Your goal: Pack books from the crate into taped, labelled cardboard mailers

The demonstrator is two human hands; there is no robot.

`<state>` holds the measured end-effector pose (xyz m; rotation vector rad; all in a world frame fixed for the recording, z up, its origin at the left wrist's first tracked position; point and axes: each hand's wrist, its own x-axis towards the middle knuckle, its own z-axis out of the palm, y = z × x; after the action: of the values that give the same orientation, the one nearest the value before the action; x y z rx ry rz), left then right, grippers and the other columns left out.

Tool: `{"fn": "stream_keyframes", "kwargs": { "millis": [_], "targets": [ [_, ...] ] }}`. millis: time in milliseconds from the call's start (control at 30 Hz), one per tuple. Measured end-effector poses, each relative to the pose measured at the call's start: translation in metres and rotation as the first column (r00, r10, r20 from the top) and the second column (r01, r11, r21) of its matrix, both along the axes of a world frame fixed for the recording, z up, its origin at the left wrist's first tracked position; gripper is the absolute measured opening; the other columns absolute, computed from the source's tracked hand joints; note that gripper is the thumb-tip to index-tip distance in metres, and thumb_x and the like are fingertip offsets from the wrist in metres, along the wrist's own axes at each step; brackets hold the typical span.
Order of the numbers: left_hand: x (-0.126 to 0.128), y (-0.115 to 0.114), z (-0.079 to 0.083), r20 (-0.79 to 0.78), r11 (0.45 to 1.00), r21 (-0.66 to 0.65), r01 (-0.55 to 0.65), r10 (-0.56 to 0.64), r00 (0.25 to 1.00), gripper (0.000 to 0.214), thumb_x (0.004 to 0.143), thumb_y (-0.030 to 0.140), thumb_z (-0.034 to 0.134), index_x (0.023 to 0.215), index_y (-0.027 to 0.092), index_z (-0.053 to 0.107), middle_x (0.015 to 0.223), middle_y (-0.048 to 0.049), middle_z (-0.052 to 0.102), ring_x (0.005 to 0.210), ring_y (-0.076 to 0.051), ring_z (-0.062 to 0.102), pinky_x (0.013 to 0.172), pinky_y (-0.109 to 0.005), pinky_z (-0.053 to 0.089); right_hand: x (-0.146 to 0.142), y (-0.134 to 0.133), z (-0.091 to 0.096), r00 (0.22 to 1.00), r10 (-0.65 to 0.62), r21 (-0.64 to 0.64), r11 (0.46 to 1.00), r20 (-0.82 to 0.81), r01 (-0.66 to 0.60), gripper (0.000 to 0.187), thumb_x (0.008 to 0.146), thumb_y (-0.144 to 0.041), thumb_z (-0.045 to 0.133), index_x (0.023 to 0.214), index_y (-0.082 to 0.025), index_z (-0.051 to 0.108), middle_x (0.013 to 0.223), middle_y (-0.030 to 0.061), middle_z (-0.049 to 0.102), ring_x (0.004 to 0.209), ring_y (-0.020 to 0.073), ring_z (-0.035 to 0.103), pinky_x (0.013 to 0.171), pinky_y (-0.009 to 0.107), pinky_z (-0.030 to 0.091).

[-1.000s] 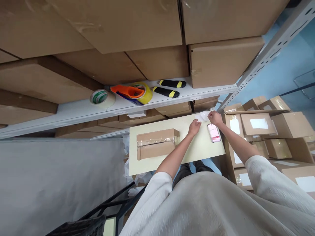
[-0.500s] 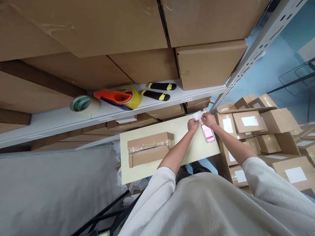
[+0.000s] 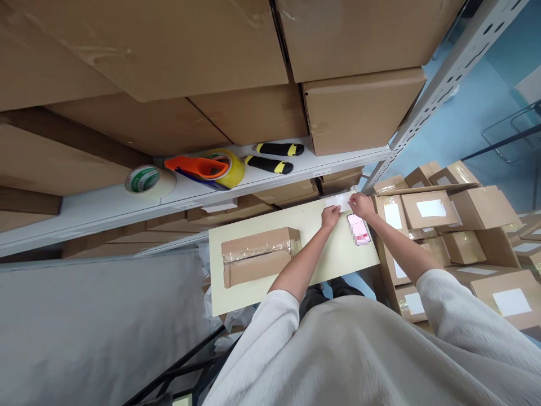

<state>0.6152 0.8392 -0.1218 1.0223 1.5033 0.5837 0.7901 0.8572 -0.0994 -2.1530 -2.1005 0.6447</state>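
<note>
Both my hands meet at the far right corner of a small cream table (image 3: 270, 285). My left hand (image 3: 330, 216) and my right hand (image 3: 361, 205) each pinch an edge of a small white paper label (image 3: 340, 201), fingers closed on it. A phone (image 3: 359, 229) with a pink screen lies on the table just under my right hand. A taped brown cardboard box (image 3: 258, 255) lies on the table to the left of my left forearm.
A white metal shelf (image 3: 127, 200) runs above the table. It holds a tape roll (image 3: 146, 180), an orange tape dispenser (image 3: 209, 167) and two black-and-yellow utility knives (image 3: 274, 157). Large cartons fill the shelves. Several labelled boxes (image 3: 431, 210) are piled at right.
My left hand has moved right to join my right hand on the white label. The view has shifted slightly, so the table and shelf sit further left.
</note>
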Motion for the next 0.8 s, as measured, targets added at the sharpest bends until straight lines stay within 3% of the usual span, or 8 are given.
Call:
{"fn": "stream_keyframes", "kwargs": {
  "millis": [300,533,800],
  "targets": [
    [-0.017,-0.003,-0.006,-0.091,0.999,0.031,0.011,-0.008,0.996,0.042,0.096,0.048,0.061,0.062,0.024,0.058,0.068,-0.0011,0.067,0.076,-0.021,0.066,0.072,-0.029,0.046,0.012,0.006,0.001,0.995,-0.072,-0.019,0.997,0.07,0.073,0.026,0.106,-0.026,0.052,0.113,-0.02,0.076,0.123,0.0174,0.076,0.113,0.033,0.069,0.101,0.045,0.046],
    [-0.034,0.0,-0.01,-0.144,0.984,0.06,-0.17,0.177,0.974,0.033,0.094,0.043,0.064,0.066,0.025,0.062,0.066,-0.0002,0.063,0.073,-0.021,0.061,0.072,-0.031,0.045,0.025,0.006,-0.005,0.982,-0.101,-0.026,0.994,0.161,0.106,0.032,0.107,-0.027,0.047,0.12,-0.016,0.074,0.127,0.0214,0.073,0.117,0.0344,0.067,0.099,0.043,0.046],
    [-0.051,0.011,-0.005,-0.171,0.931,0.112,-0.348,0.363,0.916,0.014,0.093,0.024,0.06,0.08,0.025,0.066,0.083,-0.0017,0.07,0.083,-0.021,0.067,0.084,-0.033,0.05,0.036,0.0,-0.013,0.981,-0.101,-0.024,0.994,0.165,0.106,0.033,0.106,-0.02,0.046,0.126,-0.014,0.071,0.128,0.0244,0.071,0.119,0.0368,0.065,0.1,0.045,0.044]
  ]
}}
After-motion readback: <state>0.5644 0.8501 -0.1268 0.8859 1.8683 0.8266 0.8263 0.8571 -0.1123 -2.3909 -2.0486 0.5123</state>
